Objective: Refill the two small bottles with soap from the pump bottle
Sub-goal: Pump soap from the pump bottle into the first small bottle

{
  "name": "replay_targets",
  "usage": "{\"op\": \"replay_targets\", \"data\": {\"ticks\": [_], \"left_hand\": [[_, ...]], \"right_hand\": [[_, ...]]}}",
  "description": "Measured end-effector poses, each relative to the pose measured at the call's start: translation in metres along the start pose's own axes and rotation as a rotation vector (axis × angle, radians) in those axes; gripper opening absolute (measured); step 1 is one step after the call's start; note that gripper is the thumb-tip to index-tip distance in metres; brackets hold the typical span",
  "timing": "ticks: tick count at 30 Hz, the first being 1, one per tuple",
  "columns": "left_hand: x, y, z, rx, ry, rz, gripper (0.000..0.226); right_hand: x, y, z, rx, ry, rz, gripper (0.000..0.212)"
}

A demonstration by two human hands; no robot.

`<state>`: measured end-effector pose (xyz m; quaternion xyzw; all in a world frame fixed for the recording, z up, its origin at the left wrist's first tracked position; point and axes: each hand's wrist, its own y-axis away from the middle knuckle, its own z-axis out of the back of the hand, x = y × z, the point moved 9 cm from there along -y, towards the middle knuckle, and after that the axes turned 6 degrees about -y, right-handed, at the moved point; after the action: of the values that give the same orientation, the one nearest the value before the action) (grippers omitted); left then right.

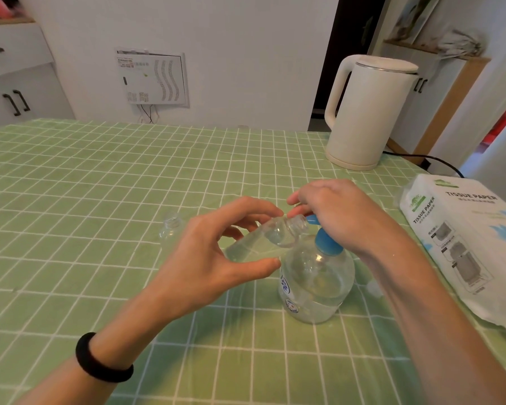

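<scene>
Left hand (214, 258) and right hand (342, 211) meet above the middle of the desk (100, 185), which is covered by a green checked cloth. We see the left hand grasping the tilted bottle (275, 235), thumb beneath and fingers above. This small bottle is of clear plastic, uncapped, with a threaded neck. It lies slanted, neck raised toward the right, and its mouth sits just beside the blue nozzle (313, 220). We cannot tell how much liquid it holds. The right hand is curled over the pump head and grasps it from above, hiding most of the head. The pump bottle (316, 285) stands upright on the desk below both hands. It is rounded and transparent, with a blue collar, a blue-printed label on its left side and clear liquid in its lower part. The upright bottle (171, 228), likewise small, clear and uncapped, stands on the desk to the left, apart from the hands. A black band (100, 361) circles the left wrist. A cream kettle (365, 112) stands at the far right of the desk, and a tissue pack (462, 238) lies along the right edge.
</scene>
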<state>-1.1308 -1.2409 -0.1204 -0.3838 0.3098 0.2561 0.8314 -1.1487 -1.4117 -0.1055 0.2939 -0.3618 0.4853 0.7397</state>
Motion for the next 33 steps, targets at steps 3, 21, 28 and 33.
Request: {"op": "replay_targets", "data": {"ticks": [3,21,28,33], "left_hand": [[-0.0009,0.0009,-0.0007,0.0,0.011,-0.002,0.049],[-0.0034,0.002,-0.0015,0.0,0.013,0.002,0.049],[-0.0027,0.0016,-0.0017,-0.001,0.003,0.007,0.049],[0.0004,0.0005,0.0002,-0.007,-0.003,0.018,0.05]], "right_hand": [[0.0005,0.0008,0.0003,0.0,-0.009,0.0,0.049],[-0.0051,-0.0002,0.0014,-0.02,-0.011,-0.022,0.047],[-0.0019,-0.0024,0.0066,-0.052,-0.01,0.009,0.045],[-0.0049,-0.0021,0.0008,-0.03,-0.012,-0.022,0.047]]}}
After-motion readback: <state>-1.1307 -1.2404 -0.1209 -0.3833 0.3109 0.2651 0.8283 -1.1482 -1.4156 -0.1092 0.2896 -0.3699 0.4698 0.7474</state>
